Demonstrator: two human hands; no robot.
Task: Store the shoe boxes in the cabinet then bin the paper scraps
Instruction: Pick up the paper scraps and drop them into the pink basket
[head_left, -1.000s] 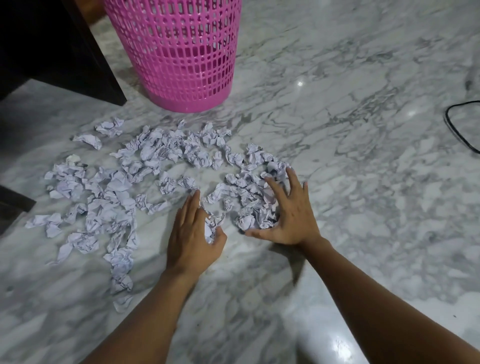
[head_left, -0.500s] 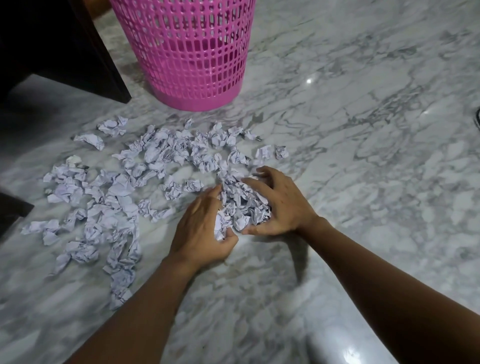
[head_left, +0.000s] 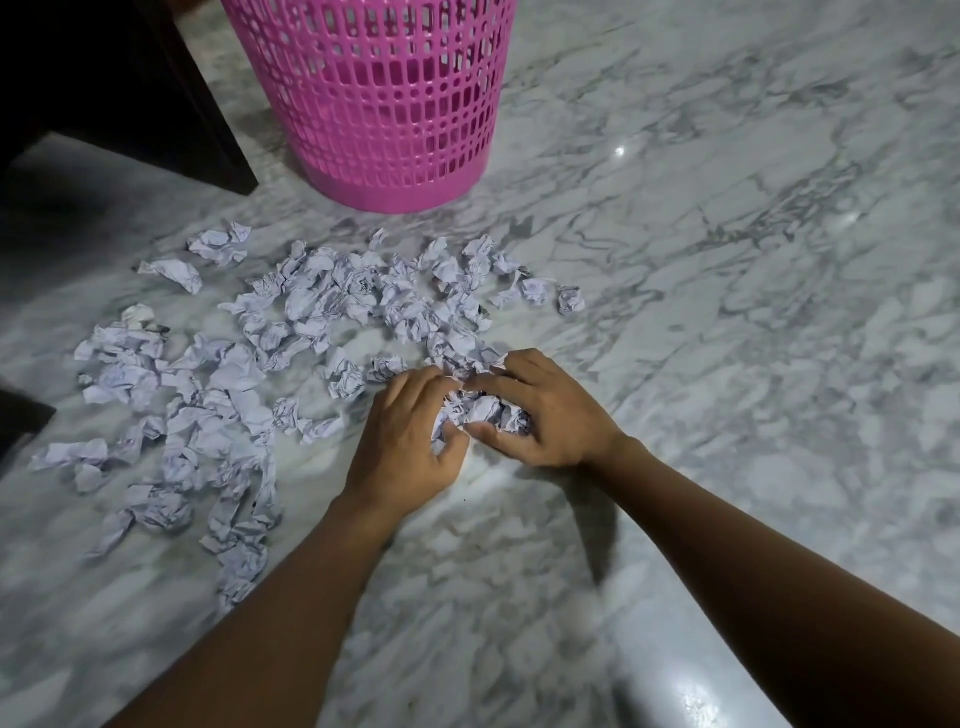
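Several crumpled white paper scraps (head_left: 322, 306) lie scattered across the marble floor (head_left: 727, 312), mostly left of centre. My left hand (head_left: 405, 441) and my right hand (head_left: 545, 410) are cupped toward each other, pressing a bunch of paper scraps (head_left: 485, 410) between them on the floor. A pink plastic lattice bin (head_left: 384, 98) stands upright just beyond the scraps. No shoe boxes are in view.
Dark furniture (head_left: 104, 78) fills the top left corner beside the bin, and another dark edge (head_left: 21, 415) juts in at the left. Bare marble floor stretches to the right and toward me.
Both hands have swept inward, raking scraps from the right part of the pile into a tight bunch between them. Two scraps stay behind at the right edge.
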